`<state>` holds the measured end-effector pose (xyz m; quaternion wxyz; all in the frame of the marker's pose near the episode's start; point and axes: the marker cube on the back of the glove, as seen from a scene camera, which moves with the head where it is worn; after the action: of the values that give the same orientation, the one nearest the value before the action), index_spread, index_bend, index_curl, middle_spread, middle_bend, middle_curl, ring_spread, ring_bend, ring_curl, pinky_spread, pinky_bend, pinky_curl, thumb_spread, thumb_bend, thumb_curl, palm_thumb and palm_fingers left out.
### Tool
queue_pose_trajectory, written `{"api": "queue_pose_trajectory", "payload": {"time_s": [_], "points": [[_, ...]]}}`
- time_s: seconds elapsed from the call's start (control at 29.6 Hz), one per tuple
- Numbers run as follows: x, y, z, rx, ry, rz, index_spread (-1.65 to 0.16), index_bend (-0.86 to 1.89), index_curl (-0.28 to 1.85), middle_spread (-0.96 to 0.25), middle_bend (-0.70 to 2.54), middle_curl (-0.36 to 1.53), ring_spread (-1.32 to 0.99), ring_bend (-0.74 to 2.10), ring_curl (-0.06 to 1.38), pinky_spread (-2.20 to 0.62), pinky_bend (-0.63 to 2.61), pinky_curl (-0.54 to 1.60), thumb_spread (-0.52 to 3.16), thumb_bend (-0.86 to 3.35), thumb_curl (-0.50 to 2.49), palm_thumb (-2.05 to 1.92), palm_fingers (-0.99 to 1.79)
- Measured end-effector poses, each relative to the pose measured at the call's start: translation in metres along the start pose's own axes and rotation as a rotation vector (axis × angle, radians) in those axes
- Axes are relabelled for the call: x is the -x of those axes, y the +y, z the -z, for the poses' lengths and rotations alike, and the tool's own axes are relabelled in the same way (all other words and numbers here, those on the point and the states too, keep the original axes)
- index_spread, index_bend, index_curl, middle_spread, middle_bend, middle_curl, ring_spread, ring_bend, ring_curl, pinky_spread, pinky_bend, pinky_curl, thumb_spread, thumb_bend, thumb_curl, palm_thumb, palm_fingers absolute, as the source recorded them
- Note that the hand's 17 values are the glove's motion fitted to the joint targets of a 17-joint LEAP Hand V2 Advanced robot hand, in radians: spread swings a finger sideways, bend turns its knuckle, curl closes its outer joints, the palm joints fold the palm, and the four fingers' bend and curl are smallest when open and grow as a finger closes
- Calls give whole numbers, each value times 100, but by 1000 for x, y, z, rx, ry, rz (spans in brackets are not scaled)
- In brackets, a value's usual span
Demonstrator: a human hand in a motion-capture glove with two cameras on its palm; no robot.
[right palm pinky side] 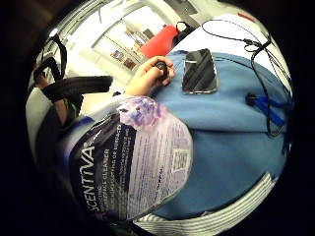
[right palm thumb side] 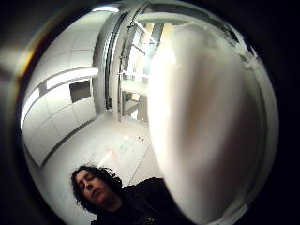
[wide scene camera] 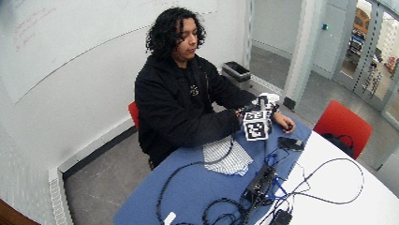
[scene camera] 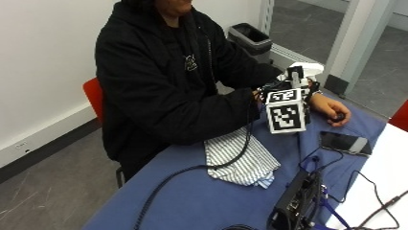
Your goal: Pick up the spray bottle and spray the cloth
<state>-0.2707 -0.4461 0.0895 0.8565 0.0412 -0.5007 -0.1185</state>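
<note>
My gloved right hand (scene camera: 269,92) grips the spray bottle (scene camera: 306,70) and holds it up above the blue table (scene camera: 191,201); only the bottle's white head shows past the hand. Its purple-and-white label (right palm pinky side: 129,162) sits close to the palm, and the white upper body (right palm thumb side: 206,122) fills the thumb side view. The striped cloth (scene camera: 240,161) lies crumpled on the table beside the person's forearm, below and nearer the person than the bottle. Its edge (right palm pinky side: 216,216) shows under the bottle.
The bare left hand (scene camera: 330,111) rests on the table holding a small black thing. A black phone (scene camera: 345,142) lies beside it. A black box (scene camera: 296,201) and cables sit near the table's white part (scene camera: 382,177). A bin (scene camera: 254,38) stands behind.
</note>
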Motion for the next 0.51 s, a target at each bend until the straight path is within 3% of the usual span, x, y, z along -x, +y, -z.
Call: {"api": "queue_pose_trajectory", "payload": {"time_s": [0.51], "points": [[-6, 1, 1, -62, 12, 23, -26, 17, 58, -20, 49, 60, -21, 73, 52, -28, 50, 47, 43, -2, 89, 101, 129]]}}
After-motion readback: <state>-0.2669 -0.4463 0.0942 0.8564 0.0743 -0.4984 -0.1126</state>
